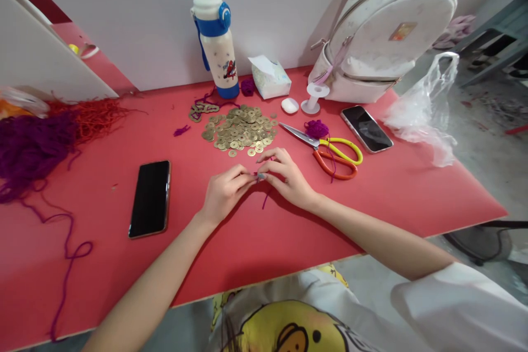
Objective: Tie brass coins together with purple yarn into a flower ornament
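My left hand (227,190) and my right hand (285,177) meet fingertip to fingertip over the red table, in front of the coins. Both pinch a short piece of purple yarn (266,200), whose loose end hangs below the right fingers. Whether a coin sits between the fingertips is hidden. Just beyond lies a pile of brass coins with holes (243,127). A string of coins on yarn (203,110) rests at its back left. To the right are scissors (336,157) with yellow and orange handles, a small purple yarn ball (317,128) touching their blades.
A black phone (150,199) lies left, another phone (366,128) right. Behind stand a bottle (217,47), tissue pack (271,78), white spool (314,98) and white backpack (383,33). A plastic bag (424,113) sits at the right edge. Purple yarn (35,146) and red shreds (97,119) heap at left.
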